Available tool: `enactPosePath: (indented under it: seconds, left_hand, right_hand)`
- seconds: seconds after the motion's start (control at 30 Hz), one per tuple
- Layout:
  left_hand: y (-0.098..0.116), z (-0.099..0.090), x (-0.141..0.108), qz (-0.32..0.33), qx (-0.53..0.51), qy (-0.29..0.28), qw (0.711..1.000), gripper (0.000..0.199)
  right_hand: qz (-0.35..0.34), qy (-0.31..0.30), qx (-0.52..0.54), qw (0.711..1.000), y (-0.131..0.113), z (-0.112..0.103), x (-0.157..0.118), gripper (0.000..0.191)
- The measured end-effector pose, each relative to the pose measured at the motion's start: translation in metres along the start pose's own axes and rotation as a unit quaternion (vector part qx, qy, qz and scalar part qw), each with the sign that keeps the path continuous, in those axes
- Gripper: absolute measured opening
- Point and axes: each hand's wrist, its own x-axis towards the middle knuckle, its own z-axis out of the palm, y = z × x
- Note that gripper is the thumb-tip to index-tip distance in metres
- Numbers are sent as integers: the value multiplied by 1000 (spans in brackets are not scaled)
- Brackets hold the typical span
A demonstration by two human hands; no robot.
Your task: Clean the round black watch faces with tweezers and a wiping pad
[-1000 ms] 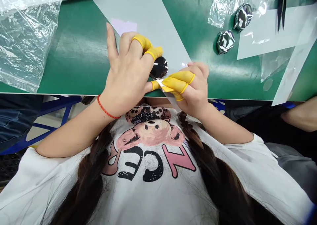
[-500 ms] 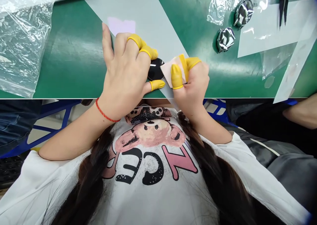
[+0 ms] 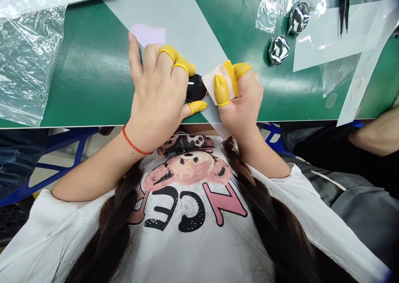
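Observation:
My left hand (image 3: 162, 83) is closed around a glossy black round disc (image 3: 196, 88), thumb at its near side and fingers at its far side, yellow finger cots on the tips. The disc lies on a grey sheet (image 3: 174, 17). In my right hand (image 3: 241, 89) a small pale pink cloth or wipe (image 3: 212, 83) is pinched between thumb and fingers, which also wear yellow cots. One corner of the pink piece meets the disc's right edge; whether it touches I cannot tell. A lilac paper piece (image 3: 149, 34) lies beyond my left hand.
Two shiny black round pieces (image 3: 279, 50) (image 3: 298, 18) sit at the right, near crumpled clear film (image 3: 267, 11). Black tweezers (image 3: 344, 8) lie over white sheets (image 3: 330, 38). A clear zip bag (image 3: 28, 67) covers the left side. Another person's arm (image 3: 374, 131) shows at far right.
The pink piece and my right hand have shifted slightly up beside the disc. My left hand keeps its hold. The whole view has moved a little.

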Motion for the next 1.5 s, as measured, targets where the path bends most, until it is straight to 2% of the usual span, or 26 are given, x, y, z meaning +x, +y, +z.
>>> enactPosePath:
  seconds: [0.13, 0.33, 0.5, 0.6, 0.7, 0.8, 1.0, 1.13, 1.27, 1.5]
  left_hand:
    - [-1, 1, -1, 4, -45, 11, 999, 49]
    - [-6, 9, 0, 12, -88, 66, 994, 34]
    - [-6, 11, -2, 18, -102, 70, 992, 38]
    - [-6, 9, -4, 26, -81, 63, 994, 44]
    - [-6, 7, -6, 39, -62, 60, 996, 55]
    - [-7, 7, -8, 38, -74, 60, 995, 53]
    - [-5, 7, -7, 26, -101, 57, 993, 54]
    - [-5, 6, -6, 23, -92, 58, 994, 60]
    - [-7, 5, -6, 15, -81, 40, 996, 51]
    - [-8, 9, -5, 12, -102, 51, 993, 58]
  right_hand:
    - [-23, 24, 7, 999, 13, -3, 1, 44]
    - [-83, 34, -8, 996, -11, -3, 0, 39]
    - [-41, 52, -44, 997, 3, 0, 16, 40]
    - [-48, 53, -20, 997, 9, -2, 17, 39]
    - [-72, 52, 12, 996, 0, -7, 14, 33]
    - [-95, 47, -3, 994, -9, -6, 14, 31]
    - [-31, 39, -28, 998, 12, 4, 23, 42]
    - [-59, 58, -4, 997, 9, 0, 16, 36]
    - [-94, 100, -12, 990, -2, -1, 3, 27]
    - [-57, 67, 16, 996, 14, 6, -3, 33]
